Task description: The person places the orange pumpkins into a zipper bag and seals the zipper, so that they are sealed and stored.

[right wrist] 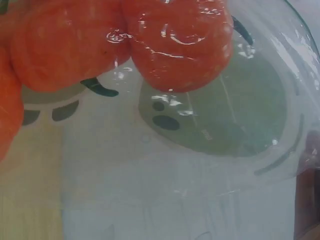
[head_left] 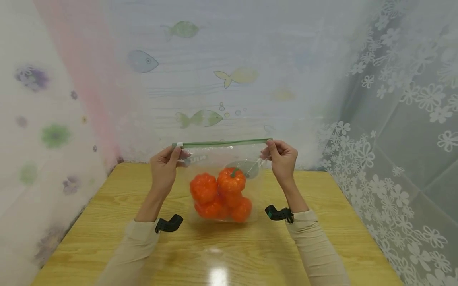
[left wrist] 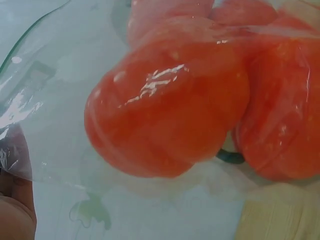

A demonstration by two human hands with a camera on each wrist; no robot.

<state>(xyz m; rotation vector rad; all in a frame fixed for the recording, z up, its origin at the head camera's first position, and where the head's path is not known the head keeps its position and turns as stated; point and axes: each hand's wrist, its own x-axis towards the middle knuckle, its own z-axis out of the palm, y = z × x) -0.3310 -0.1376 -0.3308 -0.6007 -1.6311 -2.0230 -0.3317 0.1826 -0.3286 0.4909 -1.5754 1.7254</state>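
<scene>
A clear zip bag [head_left: 207, 153] with a green seal strip and a white slider hangs upright between both hands. My left hand [head_left: 163, 165] pinches its top left corner beside the slider. At the top right corner, my right hand [head_left: 284, 161] pinches the other end of the strip. Inside the bag sit several orange, ribbed, pumpkin-shaped things [head_left: 231, 180], one with a green stem on top. Through the plastic, the left wrist view shows one orange pumpkin-shaped thing [left wrist: 165, 105] close up. The right wrist view has another [right wrist: 177, 45] above a green print on the bag.
A wood-grain table [head_left: 107, 238] lies under the bag and forearms. Behind it hangs a pale sheet [head_left: 250, 47] printed with fish. Flowered sheets stand at the left [head_left: 53, 119] and right [head_left: 404, 119]. Black wrist mounts [head_left: 169, 223] jut inward from the sleeves.
</scene>
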